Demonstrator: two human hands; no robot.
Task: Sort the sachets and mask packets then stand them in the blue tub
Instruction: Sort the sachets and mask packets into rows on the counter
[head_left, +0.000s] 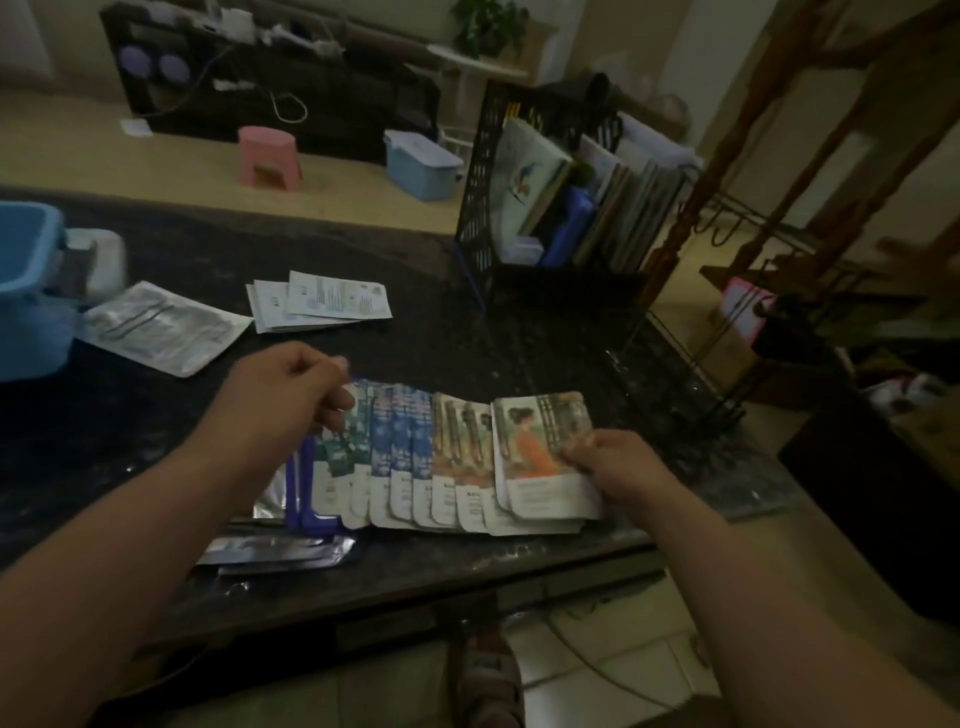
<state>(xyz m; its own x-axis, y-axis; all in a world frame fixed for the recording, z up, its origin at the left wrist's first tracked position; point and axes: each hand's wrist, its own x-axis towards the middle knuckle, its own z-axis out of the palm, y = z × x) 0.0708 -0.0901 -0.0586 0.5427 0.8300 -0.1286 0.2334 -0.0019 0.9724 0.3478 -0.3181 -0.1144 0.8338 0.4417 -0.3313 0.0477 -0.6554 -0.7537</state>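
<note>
Right grip (618, 467) pinches the orange-print sachets (535, 447); left grip (291, 395) seemingly pinches teal-print sachets (340, 447); square matching prints together.

I've one view only: head cam, wide-angle, facing forward and down, close over the counter (130, 431); left hand (291, 395), right hand (618, 467) and packets (457, 457) sit mid-frame.

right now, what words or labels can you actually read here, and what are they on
"K": first letter of a bold word on the white strip of the fanned sachets; the rest is blurred.
Fine print on the orange-figure sachet: too blurred to read.
Printed columns on the white packets: too small to read.
Nothing readable on the silver packet.
</note>
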